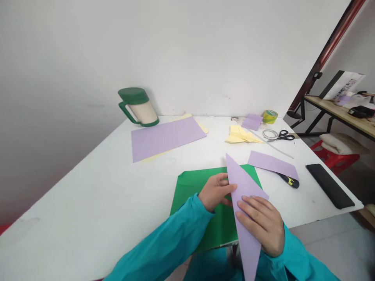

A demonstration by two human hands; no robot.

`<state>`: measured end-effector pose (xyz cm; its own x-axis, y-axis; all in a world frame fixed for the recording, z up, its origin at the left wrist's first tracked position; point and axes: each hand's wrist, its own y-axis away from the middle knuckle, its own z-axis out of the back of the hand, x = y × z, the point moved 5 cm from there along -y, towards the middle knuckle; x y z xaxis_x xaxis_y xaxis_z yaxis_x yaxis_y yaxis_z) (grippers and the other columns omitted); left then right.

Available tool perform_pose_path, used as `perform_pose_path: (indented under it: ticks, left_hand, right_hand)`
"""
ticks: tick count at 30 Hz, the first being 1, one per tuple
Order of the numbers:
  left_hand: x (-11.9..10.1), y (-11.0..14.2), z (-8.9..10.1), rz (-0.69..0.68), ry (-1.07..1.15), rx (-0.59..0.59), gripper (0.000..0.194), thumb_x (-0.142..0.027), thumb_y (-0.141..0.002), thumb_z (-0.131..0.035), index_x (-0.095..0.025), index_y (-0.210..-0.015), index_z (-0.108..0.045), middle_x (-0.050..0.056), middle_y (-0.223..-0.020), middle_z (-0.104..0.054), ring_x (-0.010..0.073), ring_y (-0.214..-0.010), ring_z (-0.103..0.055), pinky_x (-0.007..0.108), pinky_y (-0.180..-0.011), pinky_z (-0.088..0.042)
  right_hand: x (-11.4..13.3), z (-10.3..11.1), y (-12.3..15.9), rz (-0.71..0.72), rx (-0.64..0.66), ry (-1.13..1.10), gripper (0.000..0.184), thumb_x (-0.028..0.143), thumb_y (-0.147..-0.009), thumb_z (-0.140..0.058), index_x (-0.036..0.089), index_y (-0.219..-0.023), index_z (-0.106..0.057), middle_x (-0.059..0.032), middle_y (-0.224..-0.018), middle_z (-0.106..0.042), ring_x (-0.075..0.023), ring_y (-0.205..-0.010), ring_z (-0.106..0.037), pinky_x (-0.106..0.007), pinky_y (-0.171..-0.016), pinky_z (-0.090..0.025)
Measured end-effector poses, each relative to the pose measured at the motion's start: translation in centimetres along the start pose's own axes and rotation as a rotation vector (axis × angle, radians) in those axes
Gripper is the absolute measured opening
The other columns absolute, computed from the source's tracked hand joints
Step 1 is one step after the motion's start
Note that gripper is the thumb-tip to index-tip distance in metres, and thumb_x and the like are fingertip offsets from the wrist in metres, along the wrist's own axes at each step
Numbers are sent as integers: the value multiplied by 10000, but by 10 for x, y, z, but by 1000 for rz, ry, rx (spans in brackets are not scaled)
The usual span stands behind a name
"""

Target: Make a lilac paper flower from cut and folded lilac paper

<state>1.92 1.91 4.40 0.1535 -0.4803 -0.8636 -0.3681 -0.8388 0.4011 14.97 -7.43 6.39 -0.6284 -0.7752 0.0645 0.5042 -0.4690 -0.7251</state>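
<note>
A folded sheet of purple paper point(244, 183), long and pointed at its far end, is held over a green sheet point(193, 187) at the table's near edge. My left hand point(217, 191) pinches the paper's left edge, thumb on top and the other fingers partly behind it. Across the paper's right side lies my right hand point(260, 220), its fingers flat against the surface and its thumb side hidden. The paper's near end hangs past the table edge over my lap.
Ahead lie a purple sheet over yellow paper point(166, 136), a green-lidded jug point(140, 109) and a folded yellow paper point(241, 134). To the right are scissors point(284, 135), tape rolls point(270, 116), a purple strip point(274, 164) over a utility knife point(290, 180), and a black flat case point(329, 185).
</note>
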Motion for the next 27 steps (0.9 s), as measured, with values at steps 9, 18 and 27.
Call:
perform_pose_path:
  ticks: [9,18,27]
  left_hand:
    - [-16,13,-2,-74,-7,19,561,-374,-530,-809,-138,-969,-551,27,-676,-666,175,-519,-635,272,-418,-519]
    - [-28,37,28,-326,189,-156,284,-305,-626,-765,-169,-675,-520,-50,-473,-538,84,-392,-490,175,-359,-385]
    - [-27,13,26,-416,31,103,249,-223,-620,-784,-170,-842,-684,56,-858,-657,159,-715,-605,245,-592,-482]
  right_hand:
    - [-18,17,-1,-143,-48,-211,351,191,-934,-431,236,-1255,-565,-80,-1187,-649,-266,-1175,-551,-477,-943,-453]
    - [-78,23,23,-1046,-862,-779,350,340,-812,-647,214,-1138,-639,-60,-1043,-712,-235,-973,-665,-402,-883,-539]
    - [-72,-13,18,-1417,-305,-1518,340,414,-815,-612,154,-1030,-653,-97,-887,-739,-271,-903,-692,-435,-842,-554]
